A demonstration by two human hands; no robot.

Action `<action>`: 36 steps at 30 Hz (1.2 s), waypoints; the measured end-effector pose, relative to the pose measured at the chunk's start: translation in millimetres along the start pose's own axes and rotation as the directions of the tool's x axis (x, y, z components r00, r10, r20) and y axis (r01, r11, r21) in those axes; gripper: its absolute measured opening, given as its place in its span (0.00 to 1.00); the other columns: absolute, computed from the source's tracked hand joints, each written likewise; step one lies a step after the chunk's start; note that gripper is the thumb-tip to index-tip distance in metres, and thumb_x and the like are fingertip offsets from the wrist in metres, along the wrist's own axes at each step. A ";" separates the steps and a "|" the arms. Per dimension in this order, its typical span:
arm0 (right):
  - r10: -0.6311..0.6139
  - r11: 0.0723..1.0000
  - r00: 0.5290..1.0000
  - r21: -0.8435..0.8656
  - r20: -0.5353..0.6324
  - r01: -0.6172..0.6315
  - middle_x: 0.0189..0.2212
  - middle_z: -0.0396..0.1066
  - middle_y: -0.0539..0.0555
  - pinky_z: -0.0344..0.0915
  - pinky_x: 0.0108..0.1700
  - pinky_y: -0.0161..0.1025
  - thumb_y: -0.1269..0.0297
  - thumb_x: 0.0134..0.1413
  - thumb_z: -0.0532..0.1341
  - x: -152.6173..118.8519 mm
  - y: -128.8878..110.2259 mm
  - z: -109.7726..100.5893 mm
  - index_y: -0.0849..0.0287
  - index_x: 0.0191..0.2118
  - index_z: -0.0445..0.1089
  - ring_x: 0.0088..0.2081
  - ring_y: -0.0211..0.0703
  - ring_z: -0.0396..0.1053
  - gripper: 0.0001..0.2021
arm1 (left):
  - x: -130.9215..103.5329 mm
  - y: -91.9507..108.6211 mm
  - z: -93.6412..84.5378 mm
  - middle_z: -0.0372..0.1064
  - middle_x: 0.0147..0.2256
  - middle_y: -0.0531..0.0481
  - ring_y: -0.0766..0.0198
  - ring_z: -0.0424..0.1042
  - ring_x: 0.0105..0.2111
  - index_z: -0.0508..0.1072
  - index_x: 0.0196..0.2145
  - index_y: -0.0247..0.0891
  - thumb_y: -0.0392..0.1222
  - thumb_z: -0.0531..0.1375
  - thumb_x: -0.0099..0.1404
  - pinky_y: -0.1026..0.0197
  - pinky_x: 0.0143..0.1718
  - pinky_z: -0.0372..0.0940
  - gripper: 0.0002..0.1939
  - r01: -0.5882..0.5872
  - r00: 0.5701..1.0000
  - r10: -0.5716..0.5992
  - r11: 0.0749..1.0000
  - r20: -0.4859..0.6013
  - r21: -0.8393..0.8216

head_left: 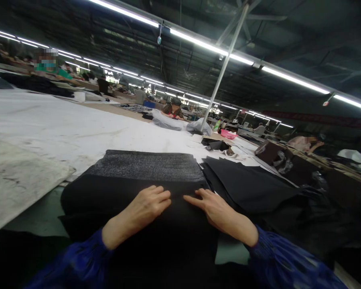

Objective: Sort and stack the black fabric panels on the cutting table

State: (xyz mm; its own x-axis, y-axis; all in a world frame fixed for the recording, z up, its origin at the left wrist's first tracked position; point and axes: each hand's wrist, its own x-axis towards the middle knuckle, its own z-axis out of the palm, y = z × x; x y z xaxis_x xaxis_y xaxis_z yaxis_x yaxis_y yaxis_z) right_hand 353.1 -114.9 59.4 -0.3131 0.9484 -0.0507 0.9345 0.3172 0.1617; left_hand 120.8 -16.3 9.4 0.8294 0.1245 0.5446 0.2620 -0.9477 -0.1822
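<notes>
Many lights (198, 41) over white table (87, 124), black cloth (102, 194).

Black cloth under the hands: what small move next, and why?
Perhaps slide the hands apart to smooth the black cloth: the left hand and right hand are close together on it, near its border with the speckled grey band.

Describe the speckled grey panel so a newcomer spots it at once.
Find the near edge of the big white tabletop, where the left hand and right hand touch plain black cloth. Just beyond them lies the speckled grey panel. Its mottled surface sets it apart from that cloth and the black pieces to its right.
</notes>
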 end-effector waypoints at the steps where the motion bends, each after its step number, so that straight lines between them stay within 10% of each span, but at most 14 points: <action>1: 0.000 0.999 1.000 -0.033 0.015 0.000 0.49 0.63 0.59 0.64 0.49 0.44 0.83 0.53 0.45 1.6 -1.5 -1.9 0.46 0.64 0.53 0.47 0.45 0.65 0.35 | -2.4 -0.3 -2.4 0.68 0.33 0.50 0.63 0.65 0.33 0.73 0.38 0.38 0.28 0.52 0.65 0.60 0.36 0.61 0.12 0.024 1.000 -0.024 1.000 0.016 -0.018; 6: -0.028 0.987 1.000 -0.158 -0.003 0.027 0.45 0.66 0.60 0.62 0.49 0.48 0.77 0.56 0.50 12.8 -15.6 -19.2 0.48 0.59 0.62 0.46 0.49 0.64 0.27 | -28.1 -4.4 -14.3 0.67 0.36 0.50 0.65 0.65 0.33 0.73 0.41 0.40 0.28 0.50 0.65 0.62 0.35 0.62 0.15 0.195 0.981 -0.196 0.973 0.010 -0.123; 12: -0.083 0.992 0.996 -0.097 0.035 0.086 0.46 0.64 0.63 0.63 0.50 0.43 0.80 0.53 0.50 17.4 -48.2 -30.3 0.65 0.54 0.66 0.48 0.48 0.62 0.23 | -36.2 -1.2 -15.6 0.67 0.34 0.48 0.63 0.65 0.32 0.73 0.40 0.37 0.29 0.49 0.66 0.60 0.33 0.62 0.14 0.079 0.997 -0.078 0.996 -0.014 0.035; 21: -0.131 0.984 0.991 -0.121 0.020 0.133 0.40 0.65 0.58 0.66 0.39 0.42 0.81 0.52 0.49 28.9 -54.5 -25.5 0.44 0.63 0.55 0.38 0.46 0.66 0.35 | -84.9 -7.8 -33.5 0.67 0.34 0.50 0.68 0.66 0.30 0.72 0.44 0.38 0.30 0.48 0.67 0.67 0.32 0.63 0.16 0.271 0.957 -0.288 0.935 -0.040 -0.229; 28: -0.252 0.960 0.968 -0.121 0.018 0.252 0.45 0.65 0.62 0.66 0.47 0.45 0.79 0.54 0.50 44.3 -77.9 -32.7 0.62 0.56 0.65 0.45 0.49 0.65 0.24 | -99.5 -10.4 -29.6 0.68 0.32 0.47 0.65 0.67 0.30 0.74 0.40 0.37 0.30 0.48 0.67 0.63 0.31 0.64 0.15 0.188 0.955 -0.194 0.981 -0.222 -0.048; 36: -0.255 0.955 0.966 -0.170 -0.047 0.244 0.46 0.64 0.60 0.70 0.37 0.43 0.79 0.53 0.51 57.1 -98.3 -18.7 0.38 0.60 0.58 0.42 0.51 0.66 0.33 | -105.7 -8.8 -28.5 0.69 0.33 0.47 0.66 0.68 0.31 0.73 0.42 0.37 0.30 0.48 0.67 0.63 0.32 0.66 0.15 0.165 0.955 -0.160 0.986 -0.248 -0.002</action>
State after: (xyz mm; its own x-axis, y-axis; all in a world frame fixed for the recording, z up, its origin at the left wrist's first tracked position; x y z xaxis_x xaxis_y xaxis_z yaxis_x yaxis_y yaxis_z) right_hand 240.2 -92.0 59.0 -0.5485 0.8350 -0.0437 0.7873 0.5334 0.3093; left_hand 16.7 -29.6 -23.2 0.6280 0.1981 0.7526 0.3943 -0.9148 -0.0882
